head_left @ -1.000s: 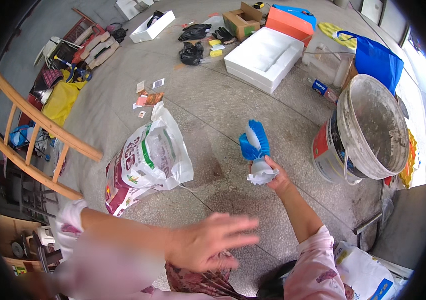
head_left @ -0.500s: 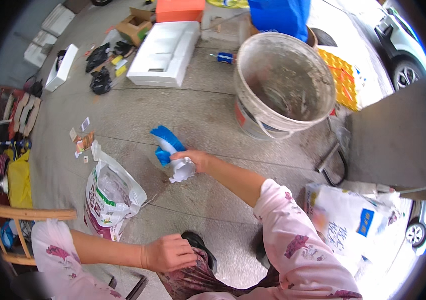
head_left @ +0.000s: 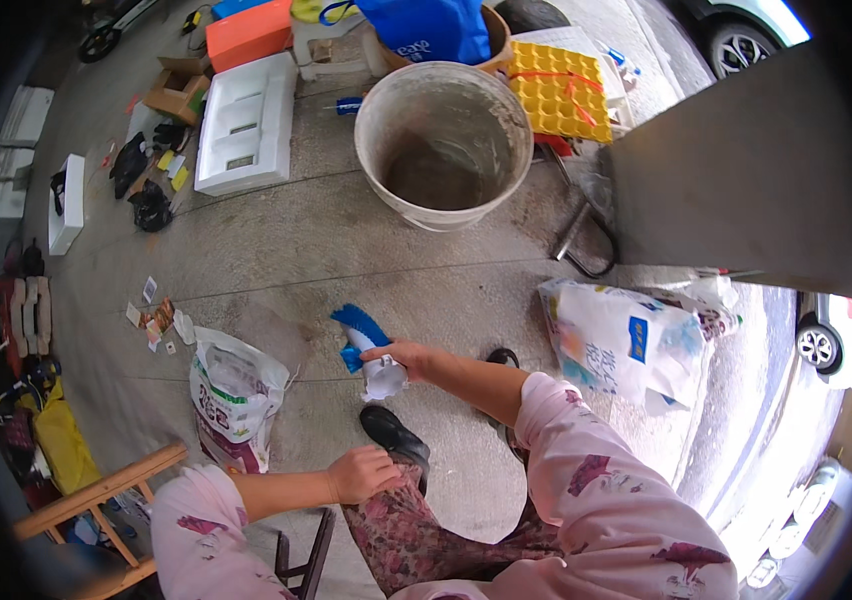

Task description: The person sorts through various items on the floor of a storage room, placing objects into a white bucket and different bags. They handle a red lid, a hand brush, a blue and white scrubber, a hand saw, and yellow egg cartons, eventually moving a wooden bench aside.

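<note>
My right hand (head_left: pixel 404 362) is closed round a white-and-blue piece (head_left: pixel 383 378), held above the concrete floor in front of my shoes. Its white part has a ragged edge, and a blue fringed part (head_left: pixel 363 326) sticks out past my fingers; I cannot make out its exact kind. My left hand (head_left: pixel 362 474) rests on my left knee, over the flowered trousers (head_left: pixel 386 520), with its fingers curled and nothing visible in them. Left of the held piece stands an open white printed sack (head_left: pixel 236 395) with clear plastic inside.
Beyond my hands stands a large dirty bucket (head_left: pixel 443 150). A white foam box (head_left: pixel 246 130) and black bags (head_left: pixel 151 205) lie far left. On the right are a stuffed white bag (head_left: pixel 626 345) and a grey metal panel (head_left: pixel 736 170). A wooden chair (head_left: pixel 106 500) stands near left.
The view has shifted, so the bucket and boxes appear farther left and the right-hand bag shows more fully. My right hand keeps its hold on the white-and-blue piece; my left stays at the knee.
</note>
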### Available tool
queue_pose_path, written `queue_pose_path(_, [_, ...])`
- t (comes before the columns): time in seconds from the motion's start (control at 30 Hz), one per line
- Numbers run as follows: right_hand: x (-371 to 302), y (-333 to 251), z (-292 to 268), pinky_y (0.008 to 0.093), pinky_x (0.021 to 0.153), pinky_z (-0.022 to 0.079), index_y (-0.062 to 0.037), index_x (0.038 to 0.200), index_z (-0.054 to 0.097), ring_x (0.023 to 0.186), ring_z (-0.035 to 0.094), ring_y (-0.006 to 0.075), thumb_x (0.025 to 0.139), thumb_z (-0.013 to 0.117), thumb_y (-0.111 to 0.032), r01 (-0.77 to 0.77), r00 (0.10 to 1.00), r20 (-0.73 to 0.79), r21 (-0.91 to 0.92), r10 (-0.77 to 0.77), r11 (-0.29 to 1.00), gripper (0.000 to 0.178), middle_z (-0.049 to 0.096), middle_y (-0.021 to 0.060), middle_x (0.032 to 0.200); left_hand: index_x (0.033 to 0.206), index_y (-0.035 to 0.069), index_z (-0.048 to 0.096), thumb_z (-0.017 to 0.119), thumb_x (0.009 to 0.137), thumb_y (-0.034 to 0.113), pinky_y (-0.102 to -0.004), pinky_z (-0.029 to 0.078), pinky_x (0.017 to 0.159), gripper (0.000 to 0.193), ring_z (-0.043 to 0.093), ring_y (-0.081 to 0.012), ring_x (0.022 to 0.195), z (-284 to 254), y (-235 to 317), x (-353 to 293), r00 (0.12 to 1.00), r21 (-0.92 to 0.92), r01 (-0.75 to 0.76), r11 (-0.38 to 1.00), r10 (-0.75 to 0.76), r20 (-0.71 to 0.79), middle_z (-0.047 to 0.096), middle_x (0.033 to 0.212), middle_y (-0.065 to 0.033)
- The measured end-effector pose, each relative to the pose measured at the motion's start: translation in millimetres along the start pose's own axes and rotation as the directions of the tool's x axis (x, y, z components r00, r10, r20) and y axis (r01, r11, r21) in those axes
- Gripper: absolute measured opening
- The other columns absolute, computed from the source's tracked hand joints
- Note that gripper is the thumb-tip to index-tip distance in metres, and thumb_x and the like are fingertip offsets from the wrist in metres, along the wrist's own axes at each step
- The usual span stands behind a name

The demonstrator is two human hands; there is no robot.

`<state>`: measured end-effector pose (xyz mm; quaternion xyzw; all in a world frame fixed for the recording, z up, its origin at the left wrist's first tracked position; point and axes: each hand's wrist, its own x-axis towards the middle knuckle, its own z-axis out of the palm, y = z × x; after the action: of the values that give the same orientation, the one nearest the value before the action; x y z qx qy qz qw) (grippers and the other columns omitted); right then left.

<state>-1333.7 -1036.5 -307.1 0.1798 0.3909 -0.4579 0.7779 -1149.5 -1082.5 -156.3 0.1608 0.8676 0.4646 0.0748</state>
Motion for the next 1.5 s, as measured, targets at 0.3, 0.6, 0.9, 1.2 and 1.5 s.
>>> queue_pose_path(0.3, [-122,35,18,0.0398,0.075,0.05,-0.0049,0.113,0.045,0.086,0.059,0.0235,0.067,0.074,-0.016,0.061,0.993,-0.115,0.218,-0.037,0.974,0.056,0.058,0.0099,0.099,0.074,0.006,0.057,0.065,0.073,0.019,-0.0347,0.042,0.057,0.015,0.053,-0.0234,0.064,31,61,-5,0.987,-0.035,0.16,0.986,-0.159,0.039,0.052,0.065,-0.0053])
queue_pose_path(0.6, [-226,13,21,0.0392,0.085,0.045,-0.0045,0.124,0.036,0.1,0.053,0.0252,0.063,0.077,-0.012,0.249,0.967,-0.122,0.258,-0.224,0.934,0.074,0.052,0.0123,0.111,0.098,0.007,0.05,0.052,0.085,0.034,-0.0373,0.045,0.063,0.03,0.058,-0.0261,0.071,100,111,19,0.711,-0.084,0.703,0.706,-0.703,0.04,0.058,0.077,-0.0088])
queue_pose_path(0.9, [-326,-42,30,0.0374,0.081,0.046,-0.0032,0.119,0.038,0.095,0.055,0.024,0.065,0.073,-0.01,0.441,0.897,-0.191,0.329,-0.398,0.835,0.065,0.054,0.012,0.103,0.133,0.016,0.024,0.032,0.09,0.041,-0.0527,0.045,0.082,0.05,0.042,-0.0353,0.114,-48,140,199,0.456,-0.951,-0.042,-0.306,-0.853,0.254,0.033,0.132,-0.0159])
queue_pose_path(1.2, [-335,-124,37,0.0325,0.083,0.042,-0.0052,0.119,0.041,0.095,0.053,0.0211,0.067,0.071,-0.021,0.618,0.758,-0.313,0.067,-0.572,0.783,0.062,0.053,0.0105,0.107,0.137,0.016,0.015,0.043,0.089,0.039,-0.0507,0.048,0.08,0.06,0.043,-0.0336,0.113,-141,117,275,0.484,-0.993,0.112,-0.034,-0.871,0.084,0.035,0.131,-0.0133])
queue_pose_path(1.5, [-283,-206,28,0.0306,0.077,0.043,-0.002,0.114,0.048,0.09,0.053,0.0193,0.082,0.055,-0.032,0.569,0.599,-0.465,-0.324,-0.651,0.756,0.045,0.056,0.013,0.1,0.126,0.014,0.035,0.061,0.079,0.029,-0.0459,0.051,0.064,0.056,0.055,-0.0286,0.096,-224,6,312,0.401,-0.957,0.132,-0.257,-0.87,0.288,0.052,0.112,-0.0106])
